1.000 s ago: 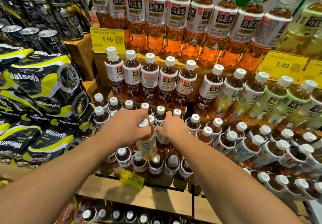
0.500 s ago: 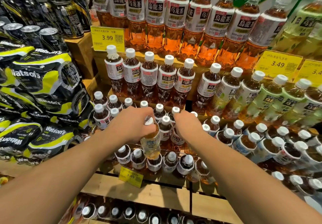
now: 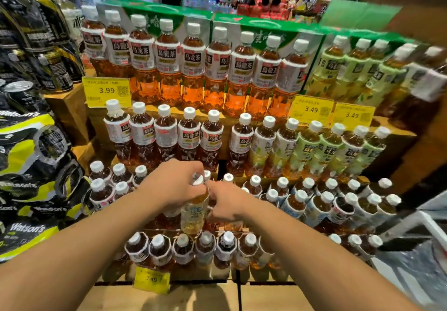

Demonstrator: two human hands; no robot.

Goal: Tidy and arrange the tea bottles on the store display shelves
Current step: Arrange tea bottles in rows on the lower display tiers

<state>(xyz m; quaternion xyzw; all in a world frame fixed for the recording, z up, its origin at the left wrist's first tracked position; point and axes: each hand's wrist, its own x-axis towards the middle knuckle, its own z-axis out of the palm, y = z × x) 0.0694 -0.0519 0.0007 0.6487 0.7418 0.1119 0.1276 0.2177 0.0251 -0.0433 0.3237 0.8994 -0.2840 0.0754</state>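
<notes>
Head view, centre of frame: our left hand [image 3: 176, 186] clasps a pale-yellow tea bottle [image 3: 194, 214] at its neck, held above the front-row bottles [image 3: 158, 250]. Our right hand [image 3: 226, 203] lies just beside it, its fingers hidden, so we cannot tell whether it grasps anything. We judge the full bottle moderately heavy, rigid and smooth. The neck below the cap offers the surest hold.
</notes>
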